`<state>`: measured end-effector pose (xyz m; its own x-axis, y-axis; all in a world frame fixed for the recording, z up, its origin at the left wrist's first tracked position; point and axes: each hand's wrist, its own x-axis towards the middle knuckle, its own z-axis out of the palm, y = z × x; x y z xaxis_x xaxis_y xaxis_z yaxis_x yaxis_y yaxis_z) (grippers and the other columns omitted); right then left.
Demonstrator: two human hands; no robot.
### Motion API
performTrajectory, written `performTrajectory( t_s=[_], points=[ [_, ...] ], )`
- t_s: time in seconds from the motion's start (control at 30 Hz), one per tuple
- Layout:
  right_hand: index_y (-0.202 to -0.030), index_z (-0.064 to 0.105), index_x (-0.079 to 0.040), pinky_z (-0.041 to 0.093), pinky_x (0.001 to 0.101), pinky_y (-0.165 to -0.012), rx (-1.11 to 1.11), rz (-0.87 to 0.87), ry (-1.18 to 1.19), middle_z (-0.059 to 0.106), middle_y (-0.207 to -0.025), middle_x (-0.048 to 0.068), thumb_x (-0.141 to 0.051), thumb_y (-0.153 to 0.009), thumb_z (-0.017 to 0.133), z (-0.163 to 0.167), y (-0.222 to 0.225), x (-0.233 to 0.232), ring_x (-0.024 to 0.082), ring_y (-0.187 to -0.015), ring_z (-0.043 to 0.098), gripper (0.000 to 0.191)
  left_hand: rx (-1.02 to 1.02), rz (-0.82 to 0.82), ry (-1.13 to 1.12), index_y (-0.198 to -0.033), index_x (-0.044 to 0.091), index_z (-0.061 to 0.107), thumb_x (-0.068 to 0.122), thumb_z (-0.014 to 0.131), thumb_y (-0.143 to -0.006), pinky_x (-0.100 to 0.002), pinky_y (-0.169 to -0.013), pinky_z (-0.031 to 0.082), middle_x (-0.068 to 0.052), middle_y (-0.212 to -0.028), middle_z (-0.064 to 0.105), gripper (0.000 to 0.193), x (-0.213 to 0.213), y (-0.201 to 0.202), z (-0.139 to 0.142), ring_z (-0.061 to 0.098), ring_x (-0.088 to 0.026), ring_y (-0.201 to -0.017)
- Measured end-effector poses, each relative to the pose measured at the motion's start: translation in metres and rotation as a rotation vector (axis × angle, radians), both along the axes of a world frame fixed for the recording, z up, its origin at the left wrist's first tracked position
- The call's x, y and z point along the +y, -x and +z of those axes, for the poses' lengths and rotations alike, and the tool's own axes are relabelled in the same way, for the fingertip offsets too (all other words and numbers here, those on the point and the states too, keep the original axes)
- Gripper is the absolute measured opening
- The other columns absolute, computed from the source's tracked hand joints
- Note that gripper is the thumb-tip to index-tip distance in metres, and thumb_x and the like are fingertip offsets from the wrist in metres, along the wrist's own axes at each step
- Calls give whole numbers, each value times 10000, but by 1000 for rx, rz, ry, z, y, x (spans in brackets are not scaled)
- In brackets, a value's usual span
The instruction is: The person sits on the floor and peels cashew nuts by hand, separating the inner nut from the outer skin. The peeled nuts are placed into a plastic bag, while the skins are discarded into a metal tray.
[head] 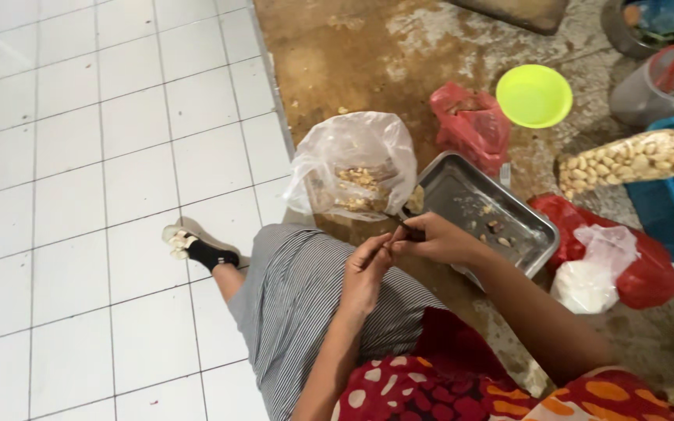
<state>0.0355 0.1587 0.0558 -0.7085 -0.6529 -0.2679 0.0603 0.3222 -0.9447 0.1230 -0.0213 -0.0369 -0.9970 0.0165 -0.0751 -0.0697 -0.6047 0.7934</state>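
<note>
My left hand [367, 273] and my right hand [436, 238] meet above my striped lap, next to a metal tray [462, 195]. The right hand grips a small dark-handled knife [411, 230]. The left hand pinches something small against the blade; it is too small to identify. A few small peeled bits lie in the tray. A clear plastic bag [352, 160] with brownish scraps stands just beyond my hands.
A lime-green bowl [534, 95], a red plastic bag [471, 122], a long clear bag of pale nuts [633, 160], a blue crate [668, 210] and a white bag on red plastic [590, 281] stand on the stained floor. White tiles lie to the left.
</note>
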Motion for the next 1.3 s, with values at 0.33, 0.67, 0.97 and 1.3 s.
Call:
performTrajectory(
  t_s=[0.33,0.67,0.97,1.3],
  points=[
    [-1242,651,-34,509,256,-861,183,15,220,670,-999,35,-219,-1108,471,-5,-6,-15,91,-946,620,290,-123,129,-477,-1189,59,683,62,622,-1023,-316,-869,595,-39,-1046,718,177,-14,5,-21,685,-135,-921],
    [-1320,593,-29,559,307,-791,368,-25,6,729,-1038,75,-148,-961,629,41,-41,-36,138,-897,691,379,-72,124,-421,-1164,51,682,43,583,-1033,-327,-873,591,-62,-1053,724,164,-11,5,-13,703,-167,-958],
    [-1303,618,-28,559,307,-798,425,-32,74,724,-1059,87,-92,-954,641,44,-42,-36,142,-923,697,356,-79,126,-419,-1097,36,693,16,604,-1029,-318,-857,600,-66,-1021,730,114,-10,5,-13,704,-158,-917],
    [-1244,624,-19,550,296,-778,353,-66,62,726,-999,77,-115,-961,651,39,-43,-35,125,-883,667,300,-161,183,-380,-1033,15,736,-36,641,-987,-300,-822,613,-104,-1077,743,118,-11,7,-14,713,-163,-902]
  ],
)
